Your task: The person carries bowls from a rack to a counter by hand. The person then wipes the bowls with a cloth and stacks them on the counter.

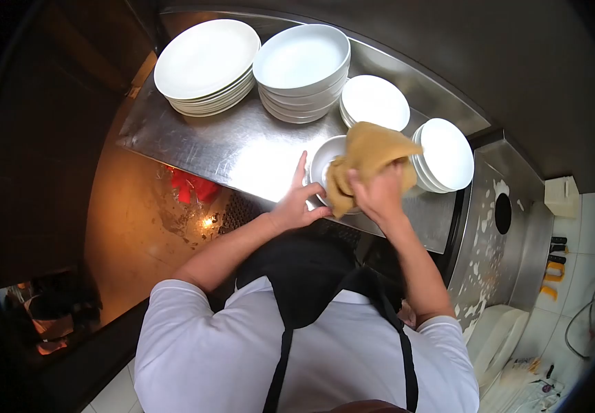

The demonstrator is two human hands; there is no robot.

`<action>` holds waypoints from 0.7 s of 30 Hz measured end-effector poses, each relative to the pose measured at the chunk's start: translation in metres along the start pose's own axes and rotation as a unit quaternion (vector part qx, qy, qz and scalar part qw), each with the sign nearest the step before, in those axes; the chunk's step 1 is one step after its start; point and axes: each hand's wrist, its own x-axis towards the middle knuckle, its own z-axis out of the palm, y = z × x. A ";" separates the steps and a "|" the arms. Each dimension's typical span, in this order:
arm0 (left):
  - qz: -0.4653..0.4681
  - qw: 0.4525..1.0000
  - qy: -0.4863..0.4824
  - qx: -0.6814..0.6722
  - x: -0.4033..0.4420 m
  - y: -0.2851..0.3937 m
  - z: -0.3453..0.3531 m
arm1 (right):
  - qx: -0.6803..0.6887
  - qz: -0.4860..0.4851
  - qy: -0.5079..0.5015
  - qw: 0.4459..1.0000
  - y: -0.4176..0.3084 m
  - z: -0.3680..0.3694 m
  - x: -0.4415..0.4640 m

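A white bowl (321, 160) rests on the steel counter in front of me, partly covered by a tan cloth (378, 146). My left hand (299, 205) grips the bowl's near left side, one finger stretched along its outside and the thumb by the near rim. In my right hand (382, 195) the cloth is bunched, part of it pressed into the bowl and the rest flaring up above the fingers. Just behind the cloth stands a short stack of small white dishes (376, 102). Another stack of white dishes (447, 153) is close to the right of my right hand.
At the back left of the steel counter (194, 144) are a tall stack of white plates (208, 58) and a stack of deep white bowls (302, 62). To the right, a steel basin (483, 241) has white suds and a dark round hole. Yellow-handled tools (553, 272) hang beyond it.
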 end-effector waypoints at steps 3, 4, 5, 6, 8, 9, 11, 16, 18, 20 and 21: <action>-0.012 0.999 -0.018 -0.032 0.001 0.000 0.002 | -0.065 -0.089 -0.086 0.990 0.000 0.033 -0.001; -0.010 1.000 -0.015 -0.020 0.004 0.001 0.000 | 0.001 -0.062 -0.224 0.973 -0.007 0.024 0.010; -0.012 1.000 -0.015 -0.009 0.002 0.003 -0.001 | 0.089 -0.045 -0.238 0.966 -0.007 0.032 0.006; -0.052 0.995 0.009 -0.084 -0.005 -0.001 0.005 | 0.176 -0.026 -0.246 0.953 -0.005 0.044 0.002; -0.129 0.962 0.065 -0.231 -0.016 -0.015 0.023 | 0.243 -0.016 -0.252 0.936 -0.007 0.049 0.004; -0.141 0.963 0.058 -0.223 -0.017 -0.015 0.024 | 0.229 -0.021 -0.257 0.939 -0.016 0.044 0.002; -0.158 0.965 0.046 -0.202 -0.010 -0.012 0.021 | 0.197 -0.035 -0.260 0.945 -0.036 0.038 0.002; -0.180 0.973 0.005 -0.146 -0.005 0.005 0.006 | 0.634 0.244 -0.202 0.705 -0.021 0.042 0.003; -0.199 0.971 -0.028 -0.126 0.002 0.014 -0.004 | 0.808 0.266 -0.046 0.523 -0.004 0.032 -0.011; -0.056 0.997 -0.026 0.055 0.007 0.006 -0.019 | 0.809 0.240 0.056 0.534 0.012 -0.013 -0.025; 0.019 0.989 -0.024 0.145 0.012 0.001 -0.028 | 0.808 0.219 0.140 0.529 0.025 -0.031 -0.034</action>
